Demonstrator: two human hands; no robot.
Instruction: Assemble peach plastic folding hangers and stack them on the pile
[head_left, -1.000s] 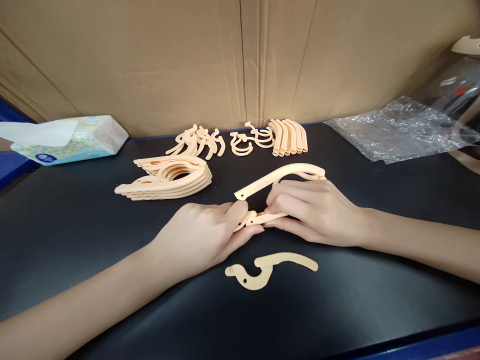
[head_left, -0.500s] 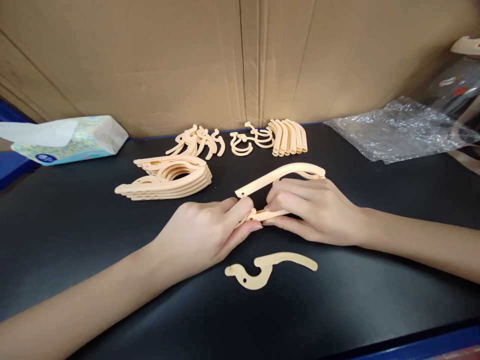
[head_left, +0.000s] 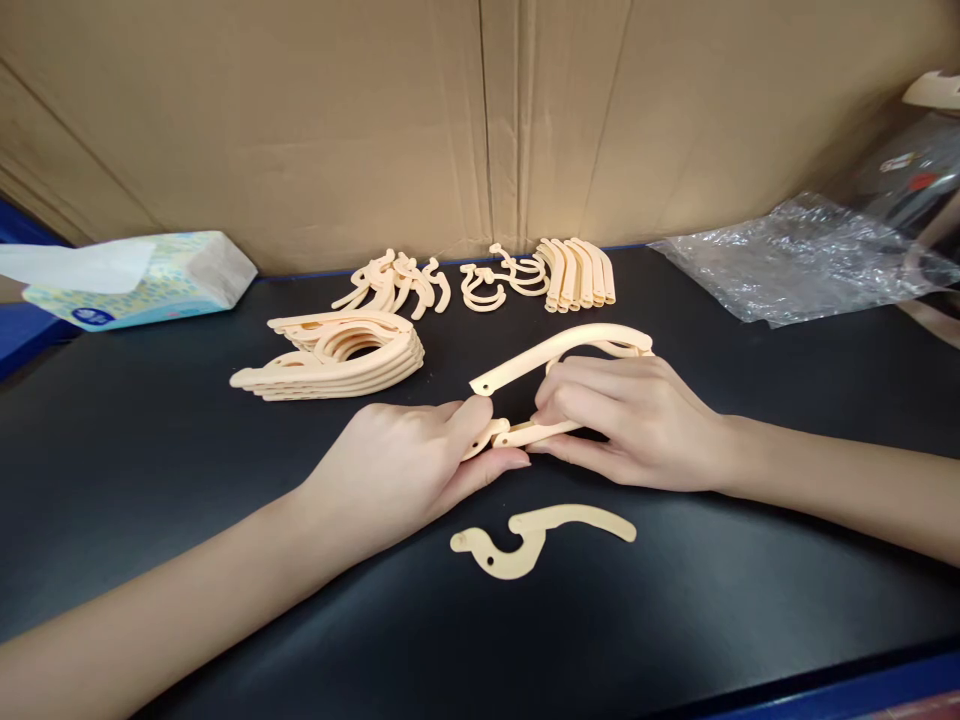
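My right hand is closed round a beige folding clothes hanger made of curved plastic arms. One arm arches above that hand, with a small hole at its free left end. The lower arm sticks out leftward between my hands. My left hand pinches a small curved hanger piece, mostly hidden by the fingers. Its rounded tip meets the lower arm's end; whether they are joined I cannot tell. Below both hands lies a flat S-shaped hanger piece with a hole in it.
On the black table, a stack of folded hangers sits left. Behind are loose curved pieces, hooks and a row of arms. A tissue pack, a clear plastic bag and a cardboard wall border it.
My left fingers have shifted slightly, so more of the small curved piece and its hole show beside the lower arm's end. My right hand and the hanger have hardly moved.
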